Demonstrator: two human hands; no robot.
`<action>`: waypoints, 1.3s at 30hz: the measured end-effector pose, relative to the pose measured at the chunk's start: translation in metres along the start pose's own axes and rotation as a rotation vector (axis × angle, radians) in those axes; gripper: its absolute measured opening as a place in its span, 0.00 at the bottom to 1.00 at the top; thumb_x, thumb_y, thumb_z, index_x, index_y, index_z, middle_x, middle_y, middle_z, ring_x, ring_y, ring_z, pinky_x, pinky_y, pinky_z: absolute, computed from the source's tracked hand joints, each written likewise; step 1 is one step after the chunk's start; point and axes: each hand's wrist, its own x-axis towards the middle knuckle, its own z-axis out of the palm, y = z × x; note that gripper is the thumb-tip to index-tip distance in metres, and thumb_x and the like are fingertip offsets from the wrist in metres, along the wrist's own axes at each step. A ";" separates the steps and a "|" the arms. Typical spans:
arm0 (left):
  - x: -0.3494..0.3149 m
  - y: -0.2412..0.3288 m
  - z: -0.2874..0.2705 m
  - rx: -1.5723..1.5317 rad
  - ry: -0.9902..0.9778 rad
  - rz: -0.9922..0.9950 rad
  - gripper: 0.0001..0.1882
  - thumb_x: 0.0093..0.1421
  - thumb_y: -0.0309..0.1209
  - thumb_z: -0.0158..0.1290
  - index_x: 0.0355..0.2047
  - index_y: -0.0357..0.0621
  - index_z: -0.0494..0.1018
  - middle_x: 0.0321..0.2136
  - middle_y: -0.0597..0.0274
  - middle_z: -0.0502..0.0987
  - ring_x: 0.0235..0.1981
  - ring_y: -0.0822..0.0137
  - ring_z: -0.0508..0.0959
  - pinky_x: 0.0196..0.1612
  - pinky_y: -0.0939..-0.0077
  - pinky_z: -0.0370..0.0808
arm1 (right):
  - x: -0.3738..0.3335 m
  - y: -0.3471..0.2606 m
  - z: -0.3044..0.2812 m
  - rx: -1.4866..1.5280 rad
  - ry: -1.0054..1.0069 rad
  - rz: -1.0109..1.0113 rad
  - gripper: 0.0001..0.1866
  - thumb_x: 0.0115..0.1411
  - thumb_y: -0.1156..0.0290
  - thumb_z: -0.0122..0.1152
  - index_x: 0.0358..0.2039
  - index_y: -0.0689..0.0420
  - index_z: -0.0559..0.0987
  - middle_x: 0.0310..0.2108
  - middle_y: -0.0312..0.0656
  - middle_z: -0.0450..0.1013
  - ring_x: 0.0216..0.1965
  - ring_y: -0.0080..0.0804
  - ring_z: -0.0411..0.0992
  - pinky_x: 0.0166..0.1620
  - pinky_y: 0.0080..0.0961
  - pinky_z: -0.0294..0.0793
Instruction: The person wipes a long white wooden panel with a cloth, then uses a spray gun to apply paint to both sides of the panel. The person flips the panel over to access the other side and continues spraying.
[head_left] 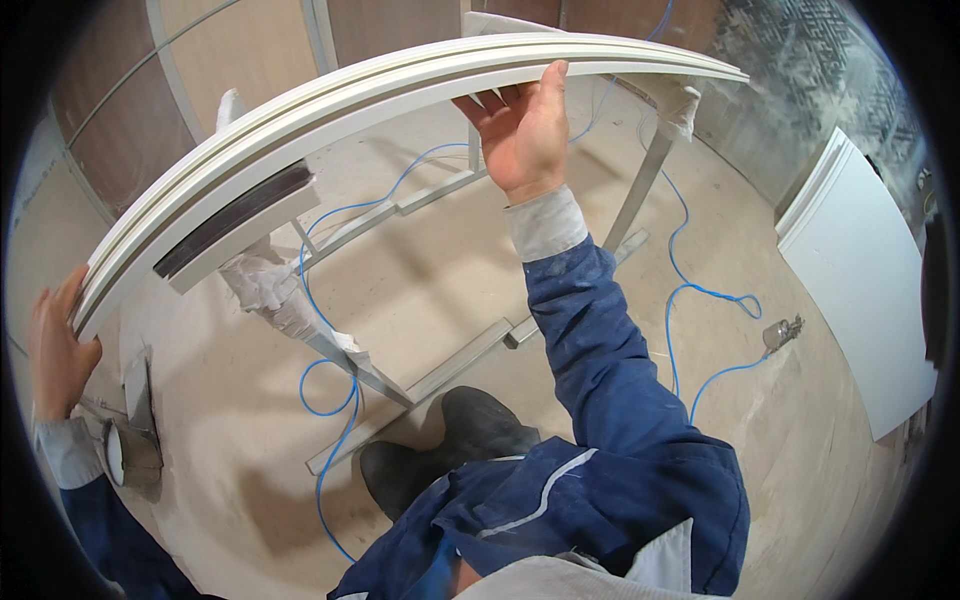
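A long white grooved board [400,75], bowed by the lens, spans the upper part of the head view. My left hand [62,340] grips its left end, fingers over the far side and thumb at the near side. Palm up, my right hand [525,135] holds the near edge right of the middle, with the thumb against the edge and the fingers partly hidden beneath. Under the board's left part is a support bar with a dark padded strip [235,218]. A metal stand leg wrapped in pale sheeting [285,295] carries this bar; another wrapped support [678,108] is under the right end.
The stand's metal base [420,400] runs along the floor before my boots [440,440]. Thin blue hoses [680,290] loop across the floor to a small metal fitting [782,332]. White panels [860,280] lean at the right. A bucket [132,453] stands at the left.
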 end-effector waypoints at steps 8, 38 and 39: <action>0.007 -0.004 0.002 0.010 -0.001 0.043 0.42 0.37 0.15 0.59 0.60 0.41 0.70 0.54 0.48 0.76 0.60 0.51 0.73 0.76 0.54 0.50 | -0.008 -0.017 -0.027 -0.046 0.079 0.066 0.57 0.67 0.26 0.36 0.72 0.68 0.47 0.65 0.57 0.57 0.64 0.49 0.61 0.61 0.50 0.69; -0.462 0.405 0.207 -1.035 -0.685 -1.093 0.51 0.63 0.63 0.53 0.69 0.31 0.56 0.67 0.30 0.60 0.69 0.38 0.61 0.70 0.53 0.61 | -0.474 -0.014 -0.346 -0.950 0.540 1.258 0.40 0.71 0.43 0.47 0.74 0.53 0.56 0.74 0.52 0.55 0.72 0.51 0.57 0.71 0.44 0.55; -0.446 0.401 0.214 -0.940 -0.688 -0.977 0.52 0.61 0.64 0.54 0.70 0.34 0.56 0.69 0.32 0.57 0.70 0.37 0.59 0.70 0.51 0.61 | -0.458 -0.003 -0.330 -1.126 0.252 1.118 0.36 0.73 0.50 0.47 0.72 0.61 0.60 0.72 0.54 0.59 0.73 0.47 0.57 0.73 0.39 0.53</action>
